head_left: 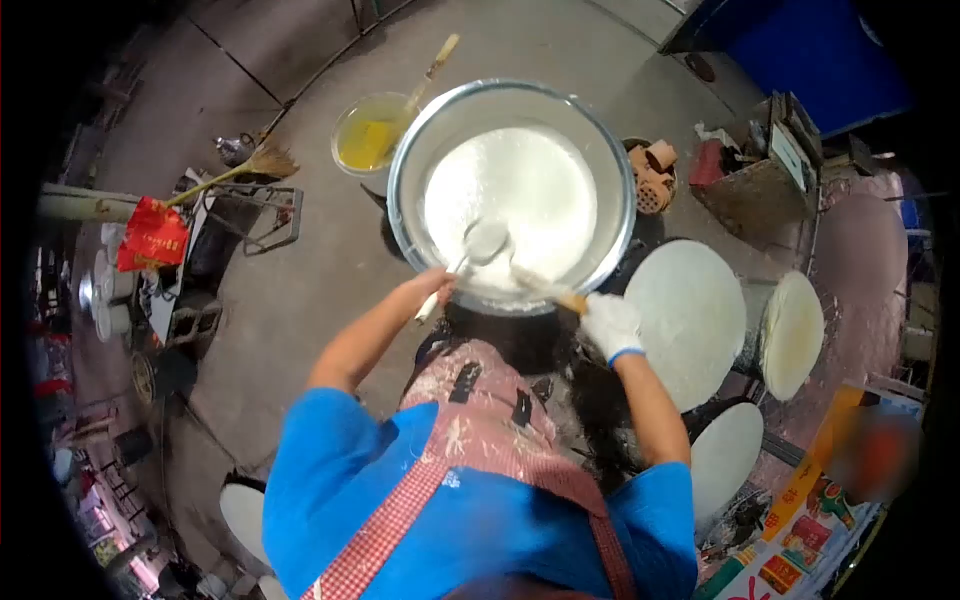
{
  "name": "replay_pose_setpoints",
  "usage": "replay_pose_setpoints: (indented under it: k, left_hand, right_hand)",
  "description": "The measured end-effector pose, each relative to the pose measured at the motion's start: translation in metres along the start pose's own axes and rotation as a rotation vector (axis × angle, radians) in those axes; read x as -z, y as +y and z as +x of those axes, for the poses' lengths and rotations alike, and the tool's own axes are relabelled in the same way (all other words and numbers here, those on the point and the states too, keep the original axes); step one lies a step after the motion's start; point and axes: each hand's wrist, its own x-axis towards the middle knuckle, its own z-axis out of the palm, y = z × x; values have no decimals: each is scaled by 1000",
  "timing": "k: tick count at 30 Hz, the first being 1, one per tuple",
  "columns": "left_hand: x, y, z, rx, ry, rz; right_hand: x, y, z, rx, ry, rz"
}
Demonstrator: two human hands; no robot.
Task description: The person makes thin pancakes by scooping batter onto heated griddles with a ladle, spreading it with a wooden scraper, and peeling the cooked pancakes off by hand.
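Left fingers [440, 279] closed round ladle [486, 240], over pot [397, 190] of white liquid [520, 180]. Right fingers [598, 308], gloved, closed round tool [570, 301], its head blurred.

Left side: shiny red plastic bag [153, 234], yellow-handled straw broom [270, 162] running away from it, small silver metal vessel [235, 150] near the bristles. Upper right: large bright-blue panel [808, 62]; below it, worn open box [752, 198] with mixed items. Lower right: multicolored printed sheet [800, 530], partly blurred.

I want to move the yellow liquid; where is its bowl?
In the head view, the bowl is in the upper left, just left of the large metal pot.
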Motion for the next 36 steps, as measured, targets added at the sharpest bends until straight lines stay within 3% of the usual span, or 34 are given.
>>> replay_pose_setpoints:
  k: [1, 3, 5, 7, 9, 12, 16, 19, 20, 23, 25, 27, 29, 30, 31, 33, 34, 36]
  left_hand:
    - [-4, 22, 1, 9, 91, 120]
    - [-20, 36, -1, 56, 274, 345]
    - [-21, 42, 11, 106, 300, 420]
    - [-18, 43, 20, 144, 261, 395]
    - [-13, 39, 24, 190, 208, 314]
    - [-26, 29, 25, 243, 129, 159]
    - [-74, 28, -35, 222, 38, -25]
    - [-127, 46, -141, 75, -63, -34]
    - [-128, 44, -161, -127, -148, 66]
    - [-183, 58, -292, -243, -269, 1]
    - [-204, 68, -356, -400, -364, 144]
    - [-223, 75, -416, -676, -405, 386]
    - [-235, 81, -463, -1007, -306, 630]
    - [-237, 85, -473, -1074, -280, 669]
    - [-238, 88, -480, -1132, -254, 711]
    - [-218, 100, -459, -1044, -339, 706]
    - [-202, 104, -435, -908, -402, 681]
    - [-183, 90, -398, -572, -401, 614]
  right_hand:
    - [8, -19, 3, 52, 7, -70]
    - [29, -27, -1, -133, -48, 211]
    - [-21, -24, 3, -310, -59, 171]
    - [-33, -39, 2, -253, -160, 94]
    - [-17, -47, -9, -392, -118, 268]
    - [-86, -46, -29, -445, -45, 351]
    - [-109, -70, -88, -500, 33, 416]
    - [-92, -74, -130, -520, 243, 494]
    - [-89, -72, -138, -427, 426, 530]
    - [-54, -59, -146, -260, 795, 680]
    - [-10, -52, -150, -160, 1090, 533]
    - [37, -45, -152, 4, 1340, 642]
    - [76, -53, -167, -77, 1330, 890]
    - [78, -48, -160, -44, 1364, 902]
    - [70, -49, -153, 57, 1295, 1184]
    - [42, -53, -136, 278, 1094, 1719]
    - [22, -61, -128, 205, 930, 1865]
    - [-25, -71, -131, -118, 653, 1666]
